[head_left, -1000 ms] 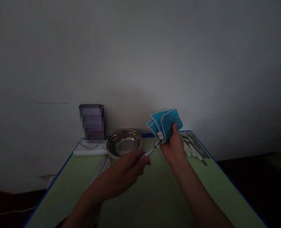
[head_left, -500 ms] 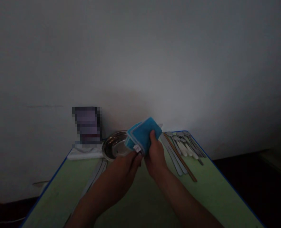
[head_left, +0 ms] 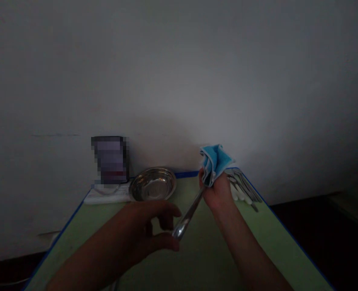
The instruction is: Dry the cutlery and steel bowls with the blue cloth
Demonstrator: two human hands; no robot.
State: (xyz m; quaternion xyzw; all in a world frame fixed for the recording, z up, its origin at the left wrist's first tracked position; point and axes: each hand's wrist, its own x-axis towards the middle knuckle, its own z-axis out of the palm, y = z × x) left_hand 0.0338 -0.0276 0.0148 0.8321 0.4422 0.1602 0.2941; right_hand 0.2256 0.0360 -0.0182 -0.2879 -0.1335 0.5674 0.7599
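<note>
A: Saw what in the right hand?

B: Saw the right hand (head_left: 217,193) closed on a folded, bunched blue cloth (head_left: 217,159), raised above the far right part of a green table (head_left: 270,246). Also saw a metal utensil (head_left: 191,212) running up into the cloth's lower folds.

A: Could name the kind of utensil?

B: Couldn't tell, with the upper end hidden at the cloth. Saw only a shiny length, slanting down toward the left hand (head_left: 145,226).

A: Found the left hand gripping, then?

B: Found the left hand loosely curved, forefinger apart from thumb, with the thumb at the utensil's lower end. Couldn't tell if gripping or merely touching.

A: Noticed anything farther back?

B: Noticed a metal bowl (head_left: 154,188) beyond the left hand, a white object (head_left: 106,197) just left of the bowl, and a blurred, dark-framed screen (head_left: 111,159) upright by the wall (head_left: 179,81). Spotted white-handled cutlery (head_left: 242,197) too, partly hidden behind the right hand.
</note>
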